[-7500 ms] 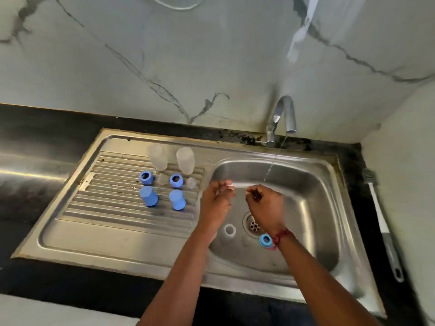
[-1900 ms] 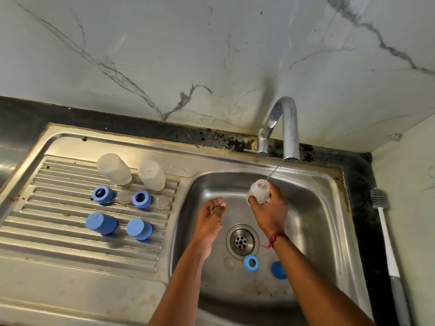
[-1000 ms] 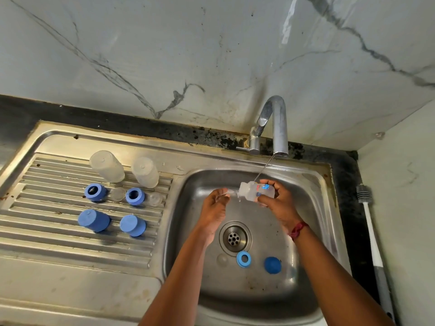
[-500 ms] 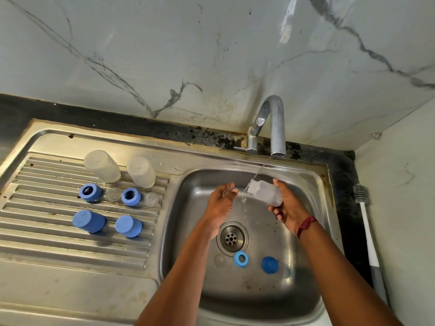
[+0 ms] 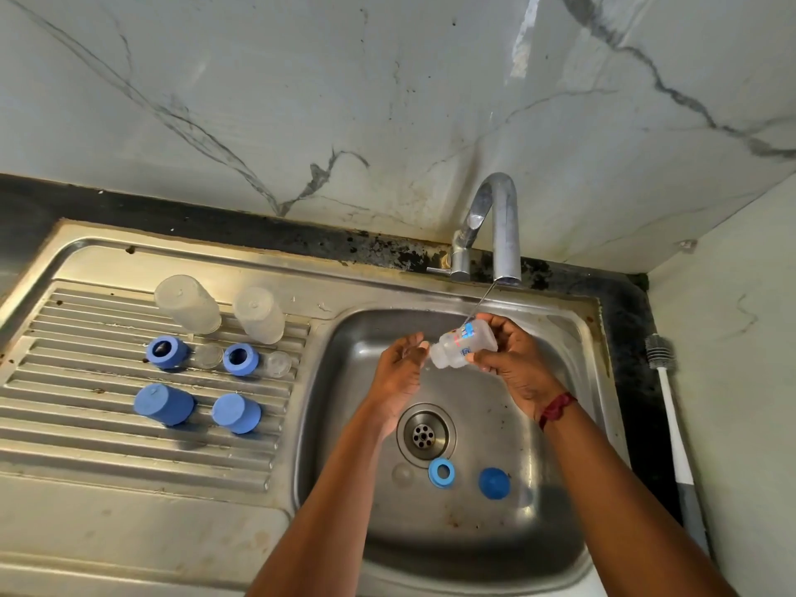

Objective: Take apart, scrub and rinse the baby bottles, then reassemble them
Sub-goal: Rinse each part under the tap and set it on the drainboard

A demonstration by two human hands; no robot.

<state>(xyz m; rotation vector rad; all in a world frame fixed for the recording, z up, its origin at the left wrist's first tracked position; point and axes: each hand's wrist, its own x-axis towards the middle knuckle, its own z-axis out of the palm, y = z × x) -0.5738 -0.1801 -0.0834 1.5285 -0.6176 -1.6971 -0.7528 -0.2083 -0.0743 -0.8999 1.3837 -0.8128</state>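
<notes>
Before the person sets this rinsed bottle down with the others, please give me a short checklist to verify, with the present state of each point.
1. Right hand holds bottle firmly: ok.
2. Left hand free: ok.
3. Bottle fully drained: cannot tell.
4. Free space on drainboard beside the two upturned bottles: ok.
5. Tap shut: not ok, a thin stream runs.
6. Blue ring and blue cap rinsed: cannot tell, both lie in the basin.

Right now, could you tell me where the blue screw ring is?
The blue plastic screw ring lies flat in the steel sink basin, between drain and blue cap.
</notes>
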